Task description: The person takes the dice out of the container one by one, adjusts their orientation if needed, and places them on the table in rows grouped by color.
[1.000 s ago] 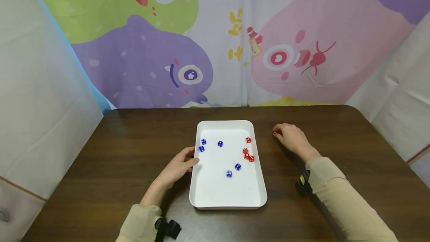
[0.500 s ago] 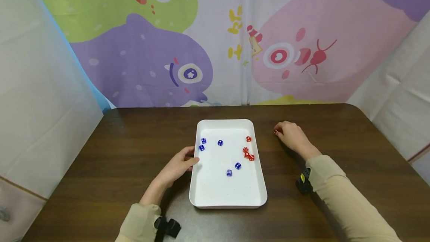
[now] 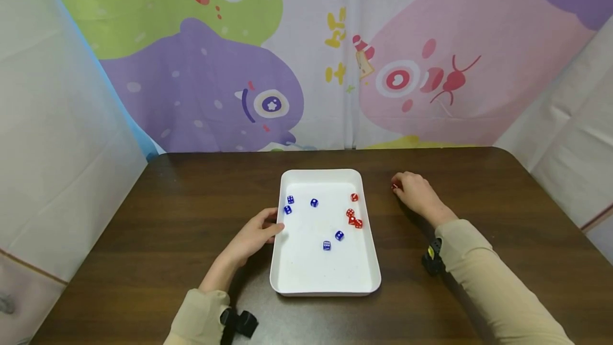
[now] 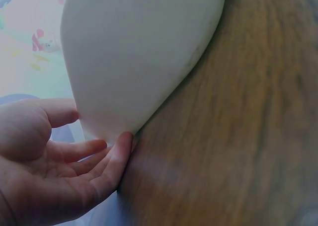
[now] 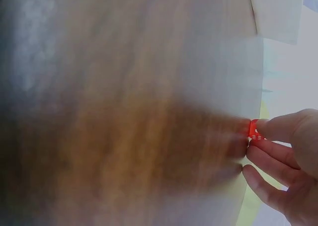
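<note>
A white tray (image 3: 306, 273) lies on the brown table with several blue dice (image 3: 326, 245) and several red dice (image 3: 354, 197) in it. The blue ones are spread over its left and middle, while the red ones sit along the right wall. My left hand (image 3: 250, 236) holds the tray's left side, thumb over the rim; in the left wrist view its fingers (image 4: 117, 159) touch the outer wall. To the right of the tray, my right hand (image 3: 417, 195) pinches a red die (image 5: 256, 130) between thumb and fingertips, low over the table.
The table (image 3: 201, 196) extends to both sides of the tray. A cartoon-printed cloth (image 3: 325, 121) hangs behind its far edge, and pale cloth walls (image 3: 72, 137) stand at left and right. Each wrist wears a black strap-on device (image 3: 433, 259).
My right hand has shifted very slightly to the right with the red die in its fingers. The left hand, tray and other dice stay in place.
</note>
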### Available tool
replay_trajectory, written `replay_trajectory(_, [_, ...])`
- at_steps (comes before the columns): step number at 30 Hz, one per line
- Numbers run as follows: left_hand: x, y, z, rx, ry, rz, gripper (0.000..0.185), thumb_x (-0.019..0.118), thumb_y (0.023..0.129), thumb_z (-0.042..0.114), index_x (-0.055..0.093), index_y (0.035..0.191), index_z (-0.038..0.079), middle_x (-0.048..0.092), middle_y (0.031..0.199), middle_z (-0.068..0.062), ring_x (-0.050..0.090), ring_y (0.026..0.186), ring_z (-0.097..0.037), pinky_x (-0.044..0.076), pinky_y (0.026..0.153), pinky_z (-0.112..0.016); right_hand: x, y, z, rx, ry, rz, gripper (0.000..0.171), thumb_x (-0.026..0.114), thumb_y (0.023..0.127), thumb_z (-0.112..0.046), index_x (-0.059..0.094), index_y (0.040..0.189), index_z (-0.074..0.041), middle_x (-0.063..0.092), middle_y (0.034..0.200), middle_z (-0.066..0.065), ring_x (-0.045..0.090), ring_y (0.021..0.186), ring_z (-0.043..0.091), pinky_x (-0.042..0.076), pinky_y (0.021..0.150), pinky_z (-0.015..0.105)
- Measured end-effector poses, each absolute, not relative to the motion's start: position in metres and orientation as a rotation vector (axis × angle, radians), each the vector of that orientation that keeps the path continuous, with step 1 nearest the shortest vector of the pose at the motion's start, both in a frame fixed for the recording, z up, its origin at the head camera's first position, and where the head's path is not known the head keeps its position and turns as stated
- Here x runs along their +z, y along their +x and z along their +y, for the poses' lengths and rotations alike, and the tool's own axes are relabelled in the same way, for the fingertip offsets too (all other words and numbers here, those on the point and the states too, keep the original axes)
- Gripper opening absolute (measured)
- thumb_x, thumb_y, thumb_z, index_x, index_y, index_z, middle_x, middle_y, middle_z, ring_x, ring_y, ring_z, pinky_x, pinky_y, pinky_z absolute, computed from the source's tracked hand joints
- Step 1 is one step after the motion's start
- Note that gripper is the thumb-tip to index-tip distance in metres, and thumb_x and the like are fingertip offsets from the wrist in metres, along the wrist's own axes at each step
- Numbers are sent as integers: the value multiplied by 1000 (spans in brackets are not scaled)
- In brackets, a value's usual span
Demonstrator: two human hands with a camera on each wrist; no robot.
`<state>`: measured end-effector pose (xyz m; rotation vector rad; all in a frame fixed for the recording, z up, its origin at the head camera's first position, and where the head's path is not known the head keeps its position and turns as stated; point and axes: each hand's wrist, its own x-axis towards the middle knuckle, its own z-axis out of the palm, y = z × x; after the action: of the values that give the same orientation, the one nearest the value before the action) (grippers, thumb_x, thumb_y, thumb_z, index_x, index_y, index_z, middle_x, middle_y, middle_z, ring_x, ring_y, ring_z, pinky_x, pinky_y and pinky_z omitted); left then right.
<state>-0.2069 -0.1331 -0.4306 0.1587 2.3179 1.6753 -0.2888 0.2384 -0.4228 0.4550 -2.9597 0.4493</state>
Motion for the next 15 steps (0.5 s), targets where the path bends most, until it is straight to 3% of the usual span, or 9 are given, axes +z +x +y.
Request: replay_trajectory(15, [-433, -206, -132, 1675, 150, 2337, 46, 53, 91, 13, 39, 132, -2, 46, 126, -20, 53, 102, -26, 51, 79, -36, -406, -268, 225, 427, 386, -2946, 30, 61, 84, -12, 59, 112, -1, 58, 109, 18, 56, 99, 34, 47, 79, 51])
